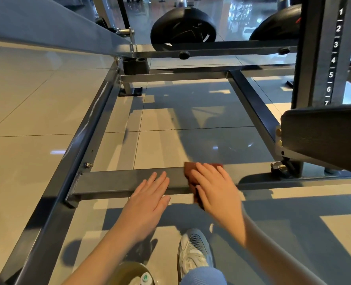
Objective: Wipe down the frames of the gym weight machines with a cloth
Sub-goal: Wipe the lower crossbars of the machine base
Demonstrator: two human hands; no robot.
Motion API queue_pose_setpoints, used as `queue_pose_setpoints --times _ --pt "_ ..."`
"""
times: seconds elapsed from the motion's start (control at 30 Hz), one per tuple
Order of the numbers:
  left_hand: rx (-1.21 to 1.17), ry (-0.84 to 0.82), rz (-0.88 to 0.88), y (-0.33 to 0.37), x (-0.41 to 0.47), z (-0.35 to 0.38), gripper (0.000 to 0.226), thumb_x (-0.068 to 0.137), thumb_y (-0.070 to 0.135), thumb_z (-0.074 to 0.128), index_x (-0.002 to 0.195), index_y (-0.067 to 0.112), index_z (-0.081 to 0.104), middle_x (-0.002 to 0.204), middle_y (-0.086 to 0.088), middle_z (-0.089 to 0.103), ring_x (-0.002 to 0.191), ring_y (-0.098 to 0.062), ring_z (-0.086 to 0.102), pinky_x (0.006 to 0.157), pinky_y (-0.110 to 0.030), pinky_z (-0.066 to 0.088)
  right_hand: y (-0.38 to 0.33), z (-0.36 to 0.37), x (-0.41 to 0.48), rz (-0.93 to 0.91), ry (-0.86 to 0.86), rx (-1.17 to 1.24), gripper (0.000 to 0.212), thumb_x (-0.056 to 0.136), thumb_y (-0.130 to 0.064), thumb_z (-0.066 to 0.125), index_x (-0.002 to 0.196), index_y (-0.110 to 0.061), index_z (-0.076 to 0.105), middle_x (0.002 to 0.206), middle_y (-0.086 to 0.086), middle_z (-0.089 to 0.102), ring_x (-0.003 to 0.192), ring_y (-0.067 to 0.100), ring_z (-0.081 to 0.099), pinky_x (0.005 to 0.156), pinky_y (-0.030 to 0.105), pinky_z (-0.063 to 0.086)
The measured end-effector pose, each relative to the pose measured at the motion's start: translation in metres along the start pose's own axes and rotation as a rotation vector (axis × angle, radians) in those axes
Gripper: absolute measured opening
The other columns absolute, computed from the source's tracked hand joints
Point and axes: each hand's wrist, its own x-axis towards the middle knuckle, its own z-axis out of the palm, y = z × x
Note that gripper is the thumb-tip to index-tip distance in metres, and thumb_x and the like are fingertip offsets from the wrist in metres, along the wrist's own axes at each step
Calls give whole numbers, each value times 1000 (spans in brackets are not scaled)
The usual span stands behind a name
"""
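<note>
The right hand [215,186] lies flat with straight fingers and presses a brown cloth [189,169] down on the low grey bar [113,179] of the machine frame. The left hand [150,194] rests flat and open on the same bar, just beside the cloth, holding nothing. A white shoe [194,254] stands on the shiny floor tiles [37,103] below the hands, a black pad [324,130] is to the right, and round black weights [183,25] sit far behind.

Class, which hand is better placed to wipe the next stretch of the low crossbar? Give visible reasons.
Right. The right hand lies flat on the reddish-brown cloth on the crossbar; the left hand rests bare on the bar beside it, without any cloth.
</note>
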Motion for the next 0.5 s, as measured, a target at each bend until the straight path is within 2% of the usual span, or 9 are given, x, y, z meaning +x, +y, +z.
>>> queue_pose_setpoints --times 0.1,0.2,0.33,0.43,0.5 --pt "-25 -16 -13 3 1 -4 56 96 53 -2 149 34 -8 149 25 -21 142 3 -21 116 -20 -13 26 -2 -17 124 43 76 41 100 -26 33 124 -8 62 129 11 59 122 32 53 106 48 34" --pt "-37 -11 -14 4 0 -4 51 103 41 11 150 33 -6 150 24 -19 142 3 -20 116 -20 -13 -1 0 -7 271 63 30 41 93 -25 37 119 -8 64 125 12 61 118 35 55 104 47 31" --pt "-53 2 7 0 2 -2 48 104 41 8 150 30 -4 151 23 -16 140 5 -19 113 -17 -15 -46 12 24 128 -59 2 44 90 -33 38 120 -14 64 127 6 62 115 28 57 102 44 35" --pt "-82 2 5 2 1 -4 48 105 36 14 150 31 -5 151 24 -15 138 8 -19 112 -14 -15 -33 10 18 27 -82 3 46 90 -38 41 123 -16 64 130 3 62 120 24 56 106 42 30" --pt "-91 2 6 3 0 -7 50 105 36 15 152 30 -1 150 25 -14 139 9 -18 110 -12 -14 -12 3 0 44 -43 -12 45 90 -39 43 122 -17 66 130 1 62 122 22 54 108 43 27"
